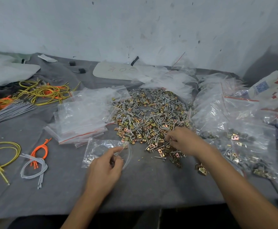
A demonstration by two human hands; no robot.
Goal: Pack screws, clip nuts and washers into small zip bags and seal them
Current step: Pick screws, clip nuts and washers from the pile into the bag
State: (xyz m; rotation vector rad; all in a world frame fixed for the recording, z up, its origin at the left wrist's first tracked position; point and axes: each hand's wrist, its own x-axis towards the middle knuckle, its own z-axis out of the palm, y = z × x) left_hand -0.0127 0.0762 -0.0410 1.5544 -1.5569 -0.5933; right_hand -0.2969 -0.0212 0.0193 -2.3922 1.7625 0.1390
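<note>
Filling step. Your left hand [105, 164] pinches one small zip bag [102, 151] at its mouth, bag lying flat on the counter [143, 184], apparently empty. Your right hand [183, 140] is curled, fingers down in the near edge of the hardware pile [148, 116]; can't tell what it's gripped. Next, probably: lift a screw, clip nut and washer, drop into the held-open mouth. Filled bags [240, 146] sit right, empty bag stack [83, 116] left.
</note>
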